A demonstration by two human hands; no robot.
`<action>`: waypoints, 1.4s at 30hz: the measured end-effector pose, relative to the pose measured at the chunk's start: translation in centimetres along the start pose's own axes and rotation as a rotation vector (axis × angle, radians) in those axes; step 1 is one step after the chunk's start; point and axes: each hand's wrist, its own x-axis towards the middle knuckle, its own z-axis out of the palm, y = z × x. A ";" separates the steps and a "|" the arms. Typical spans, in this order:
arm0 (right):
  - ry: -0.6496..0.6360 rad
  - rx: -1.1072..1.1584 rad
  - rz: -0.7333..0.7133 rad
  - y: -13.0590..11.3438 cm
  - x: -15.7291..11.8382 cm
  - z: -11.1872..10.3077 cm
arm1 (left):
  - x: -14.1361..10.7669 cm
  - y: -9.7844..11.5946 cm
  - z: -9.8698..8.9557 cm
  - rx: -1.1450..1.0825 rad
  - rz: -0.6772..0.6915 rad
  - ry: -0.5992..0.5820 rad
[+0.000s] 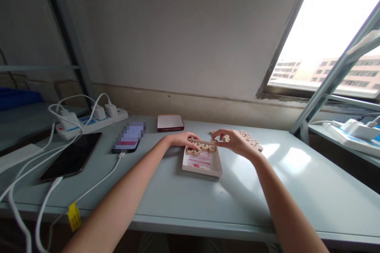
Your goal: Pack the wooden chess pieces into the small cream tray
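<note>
A shallow white box [202, 170] stands on the grey-blue desk, with several round wooden chess pieces [204, 146] marked with characters at its far end. My left hand [183, 139] rests at the box's far left corner, fingers spread over the rim and the nearest pieces. At the far right corner, my right hand [230, 140] has its thumb and fingers curled round a piece [213, 140] by the rim. More loose pieces [251, 140] lie beyond and to the right of that hand, partly hidden by it. Pink printing shows on the box floor.
A dark red box lid [170, 129] lies behind the white box. To the left are a charging phone [129, 136], a dark tablet [73, 156], a power strip [95, 122] and white cables. Metal frame posts flank the desk [166, 201], with a window at the right.
</note>
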 end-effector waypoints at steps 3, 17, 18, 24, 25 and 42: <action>-0.144 0.122 -0.096 -1.1 0.1 0.5 | 0.1 -0.2 0.0 0.014 0.028 0.005; -0.063 -0.102 -0.148 -0.9 0.4 2.8 | 0.0 0.1 0.0 0.015 0.036 0.010; -0.070 -0.127 -0.124 -0.8 0.3 2.5 | 0.1 0.0 0.0 0.014 0.037 0.009; 0.056 -0.499 0.214 1.2 -0.6 0.1 | 0.3 -0.4 0.0 -0.038 0.009 0.009; 0.050 -0.563 0.277 1.7 -0.8 0.0 | 0.2 -0.4 0.0 -0.043 0.003 0.008; 0.054 -0.589 0.301 3.4 -0.8 0.6 | 0.1 0.3 0.2 -0.098 -0.008 0.043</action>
